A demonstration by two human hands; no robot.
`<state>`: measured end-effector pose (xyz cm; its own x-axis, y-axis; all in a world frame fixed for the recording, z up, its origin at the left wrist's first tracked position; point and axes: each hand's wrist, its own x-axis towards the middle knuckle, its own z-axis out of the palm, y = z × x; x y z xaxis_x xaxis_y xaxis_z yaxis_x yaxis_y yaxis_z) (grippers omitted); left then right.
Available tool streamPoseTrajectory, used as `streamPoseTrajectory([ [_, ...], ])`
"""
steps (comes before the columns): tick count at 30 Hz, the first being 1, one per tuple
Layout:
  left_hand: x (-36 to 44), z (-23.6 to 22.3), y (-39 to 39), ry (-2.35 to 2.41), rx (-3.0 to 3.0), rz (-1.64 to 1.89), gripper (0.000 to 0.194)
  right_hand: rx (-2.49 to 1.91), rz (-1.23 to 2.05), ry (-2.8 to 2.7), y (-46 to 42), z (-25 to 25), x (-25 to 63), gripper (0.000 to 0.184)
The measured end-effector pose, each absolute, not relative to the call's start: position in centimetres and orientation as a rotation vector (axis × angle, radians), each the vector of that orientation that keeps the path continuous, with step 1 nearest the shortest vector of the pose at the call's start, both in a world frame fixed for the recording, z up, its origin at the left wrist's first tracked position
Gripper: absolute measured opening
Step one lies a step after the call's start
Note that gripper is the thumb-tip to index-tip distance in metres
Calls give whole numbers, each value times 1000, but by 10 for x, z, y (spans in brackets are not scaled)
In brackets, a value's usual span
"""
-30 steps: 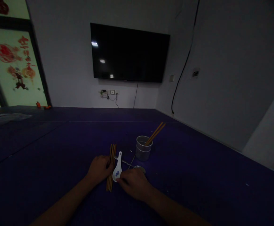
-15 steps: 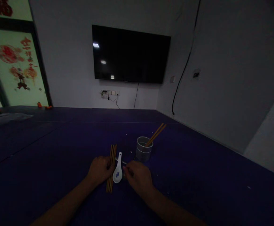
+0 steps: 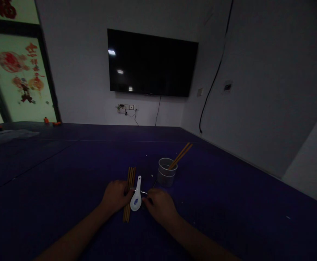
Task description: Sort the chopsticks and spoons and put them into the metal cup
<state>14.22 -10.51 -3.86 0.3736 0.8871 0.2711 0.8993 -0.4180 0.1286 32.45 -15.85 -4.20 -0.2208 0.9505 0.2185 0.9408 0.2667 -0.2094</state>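
My left hand [image 3: 116, 196] is closed around a bundle of several wooden chopsticks [image 3: 131, 176] lying on the dark blue surface. Just right of the bundle, a white soup spoon [image 3: 136, 201] with a blue pattern in its bowl lies with its handle pointing away. My right hand [image 3: 161, 207] grips a metal spoon [image 3: 143, 192] whose handle runs across toward the left, by the soup spoon's handle; its bowl is hidden by the hand. A thin dark rod [image 3: 155, 183], of a kind I cannot make out, shows beyond my right fingers.
A metal cup [image 3: 166, 178] stands past my right hand, with two chopsticks [image 3: 181, 154] leaning out to the right. Small white bits dot the surface [image 3: 93, 159]. A television [image 3: 153, 63] hangs on the far wall, and a cable [image 3: 211, 85] dangles at the right.
My right hand has left the soup spoon's bowl and taken hold of the metal spoon, whose handle has shifted slightly nearer. My left hand stays on the chopsticks.
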Motion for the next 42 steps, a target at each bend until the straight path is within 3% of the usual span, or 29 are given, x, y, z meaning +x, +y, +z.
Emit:
streamPoseTrajectory([
  [7, 143, -36, -106, -1693, -2578, -447, 34, -1592, 139, -2280, -157, -45, 325, 19],
  [16, 142, -38, -104, -1651, -2600, -469, 34, -1510, 158, -2242, -154, -51, 325, 30],
  [33, 142, -36, -107, -1664, -2580, -426, 34, -1691, 81, -2106, -152, -47, 330, 40],
  [42, 142, -37, -106, -1659, -2587, -416, 35, -1755, 7, -2138, -156, -41, 329, 35],
])
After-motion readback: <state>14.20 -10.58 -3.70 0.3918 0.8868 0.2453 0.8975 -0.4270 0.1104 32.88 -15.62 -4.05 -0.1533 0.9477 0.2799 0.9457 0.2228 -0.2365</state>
